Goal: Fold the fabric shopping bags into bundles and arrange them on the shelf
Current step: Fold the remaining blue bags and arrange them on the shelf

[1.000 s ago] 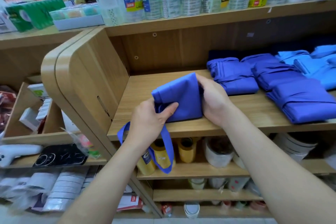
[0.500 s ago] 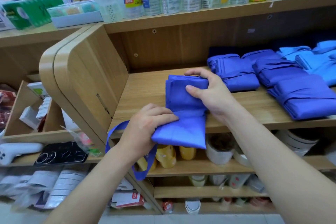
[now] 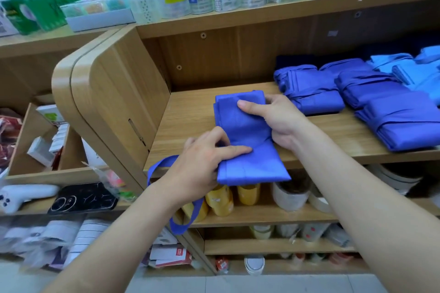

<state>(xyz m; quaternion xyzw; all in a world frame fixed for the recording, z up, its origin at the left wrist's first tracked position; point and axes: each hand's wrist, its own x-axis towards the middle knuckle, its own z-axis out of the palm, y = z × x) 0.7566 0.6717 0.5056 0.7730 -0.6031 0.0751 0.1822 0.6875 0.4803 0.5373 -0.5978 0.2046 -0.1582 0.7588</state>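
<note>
Head view: the blue bag (image 3: pixel 245 140) lies as a long folded strip over the front of the wooden shelf (image 3: pixel 190 112), its far end on the board and its near end overhanging the edge. 1 second ago it was a compact square held upright between both hands, so the last fold has been let out and the strip laid flat. The right hand (image 3: pixel 278 119) grips the far end, thumb on top and fingers curled round the right edge. The left hand (image 3: pixel 202 162) pinches the near left edge, forefinger stretched across the cloth. 1 handle loop (image 3: pixel 188 219) hangs free below the left wrist. The finished bundles (image 3: pixel 314 88) sit just to the right, so this bag probably still needs refolding and binding before joining them.
</note>
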